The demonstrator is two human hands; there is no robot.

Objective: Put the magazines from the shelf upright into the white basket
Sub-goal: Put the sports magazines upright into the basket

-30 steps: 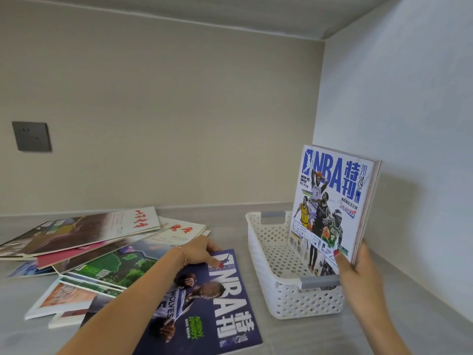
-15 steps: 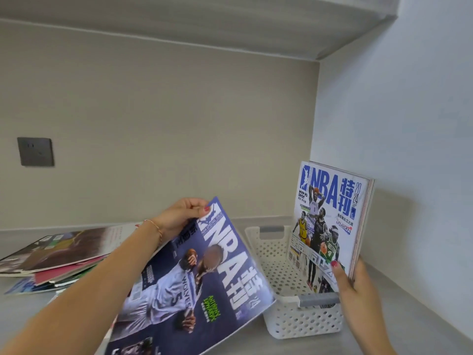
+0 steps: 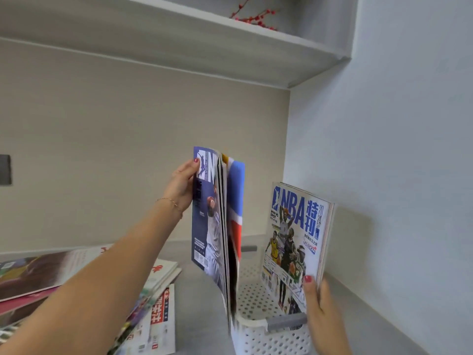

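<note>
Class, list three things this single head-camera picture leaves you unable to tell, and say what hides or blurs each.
1. Head view: the dark magazine's lower edge is motion-blurred, so whether it is inside the white basket is unclear.
2. The basket's right wall is hidden by the upright magazines and right hand.
3. The pile of flat magazines is cut off by the left edge and covered by the left arm; its count is unknown.

Both forearms are bare, with no sleeve in view. The left hand (image 3: 182, 187) has a thin gold-coloured chain bracelet (image 3: 171, 202) at the wrist and red polish on the one nail that shows. The right hand (image 3: 323, 307) also shows a red-polished nail, and its wrist carries no jewellery where visible.
</note>
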